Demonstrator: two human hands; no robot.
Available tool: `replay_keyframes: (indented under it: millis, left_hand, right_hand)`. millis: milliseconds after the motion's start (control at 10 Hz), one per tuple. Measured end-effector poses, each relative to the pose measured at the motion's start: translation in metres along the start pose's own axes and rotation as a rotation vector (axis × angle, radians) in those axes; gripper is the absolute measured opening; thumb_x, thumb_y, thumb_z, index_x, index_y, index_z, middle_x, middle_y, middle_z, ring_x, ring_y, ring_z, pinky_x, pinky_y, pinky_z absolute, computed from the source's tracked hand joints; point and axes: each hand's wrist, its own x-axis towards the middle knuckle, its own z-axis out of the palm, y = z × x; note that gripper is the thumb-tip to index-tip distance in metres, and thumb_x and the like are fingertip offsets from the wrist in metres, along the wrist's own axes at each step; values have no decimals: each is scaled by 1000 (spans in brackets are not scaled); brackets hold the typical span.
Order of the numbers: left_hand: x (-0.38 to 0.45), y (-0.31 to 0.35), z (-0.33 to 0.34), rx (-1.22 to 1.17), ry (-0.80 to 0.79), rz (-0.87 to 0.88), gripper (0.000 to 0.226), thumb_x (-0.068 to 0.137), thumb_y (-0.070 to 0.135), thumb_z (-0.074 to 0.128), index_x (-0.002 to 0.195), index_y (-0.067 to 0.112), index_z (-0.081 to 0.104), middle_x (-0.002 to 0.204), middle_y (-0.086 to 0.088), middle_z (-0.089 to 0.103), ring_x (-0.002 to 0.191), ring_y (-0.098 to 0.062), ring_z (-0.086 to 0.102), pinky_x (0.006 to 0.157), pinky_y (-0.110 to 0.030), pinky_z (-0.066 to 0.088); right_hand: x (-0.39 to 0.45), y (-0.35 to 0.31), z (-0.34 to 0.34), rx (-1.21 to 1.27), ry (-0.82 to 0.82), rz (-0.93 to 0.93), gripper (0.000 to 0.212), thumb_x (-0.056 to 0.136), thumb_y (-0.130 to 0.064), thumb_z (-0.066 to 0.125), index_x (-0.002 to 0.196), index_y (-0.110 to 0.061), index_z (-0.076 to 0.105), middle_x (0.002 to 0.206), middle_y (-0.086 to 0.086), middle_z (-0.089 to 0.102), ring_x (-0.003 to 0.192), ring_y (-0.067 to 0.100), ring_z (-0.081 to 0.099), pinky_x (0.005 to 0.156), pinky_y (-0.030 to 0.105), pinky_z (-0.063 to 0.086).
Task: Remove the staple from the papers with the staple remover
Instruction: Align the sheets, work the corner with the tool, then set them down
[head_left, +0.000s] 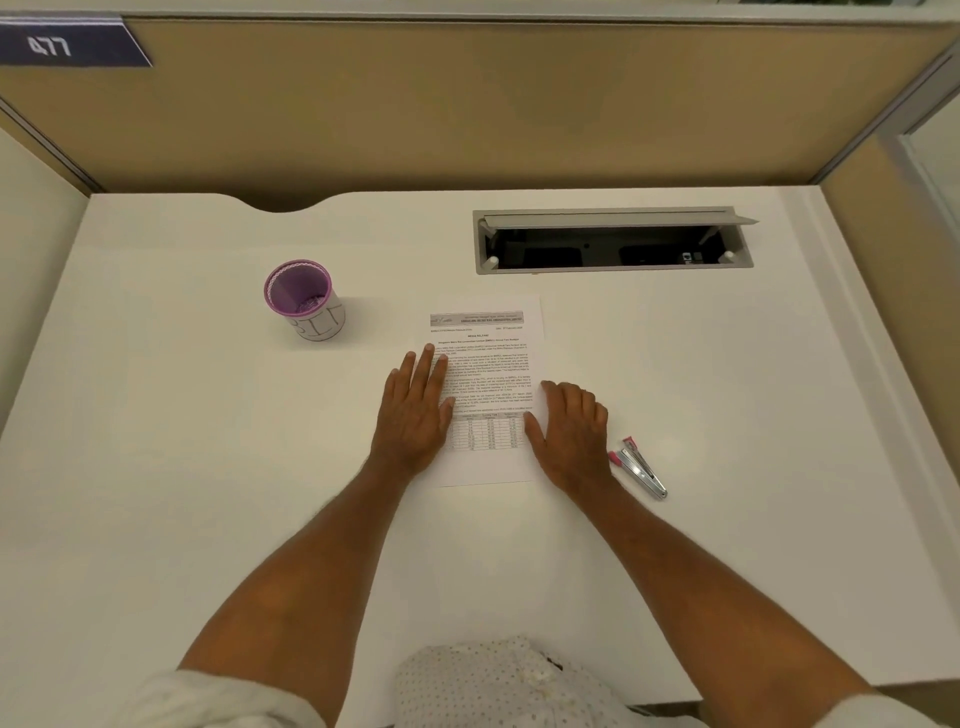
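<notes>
Printed papers (488, 364) lie flat in the middle of the white desk (208, 441). My left hand (418, 410) rests flat on their left edge, fingers spread. On the right edge lies my right hand (571, 431), palm down, fingers slightly curled. A silver staple remover with pink tips (639, 467) sits on the desk just right of my right hand, untouched. The staple itself is too small to make out.
A purple-rimmed cup (306, 301) stands at the left behind the papers. An open cable tray (613, 241) is set into the desk at the back right. Tan partition walls (467, 114) enclose the desk.
</notes>
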Motion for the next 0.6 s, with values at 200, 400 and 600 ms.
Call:
replay_keyframes:
  millis: [200, 400, 600]
  left_hand:
    - [-1, 3, 0, 54, 43, 26, 70, 106, 44, 32, 163, 6, 17, 172, -15, 13, 160, -32, 9, 129, -50, 12]
    - [9, 6, -8, 101, 61, 28, 75, 106, 47, 30, 163, 2, 12, 172, -18, 8, 161, -30, 5, 130, -48, 10]
    - [27, 7, -24, 91, 135, 65, 73, 105, 44, 30, 163, 2, 12, 172, -17, 9, 161, -29, 6, 130, -46, 11]
  right_hand:
    - [3, 5, 4, 37, -61, -48, 69, 105, -49, 33, 160, -7, 29, 168, 13, 28, 156, 31, 23, 125, 47, 23]
    - [10, 10, 6, -2, -116, -104, 71, 106, -49, 22, 162, -5, 19, 171, 15, 14, 159, 30, 10, 128, 48, 17]
    - [26, 10, -10, -146, -27, -212, 70, 107, -46, 28, 162, -3, 19, 171, 16, 15, 159, 32, 10, 127, 52, 16]
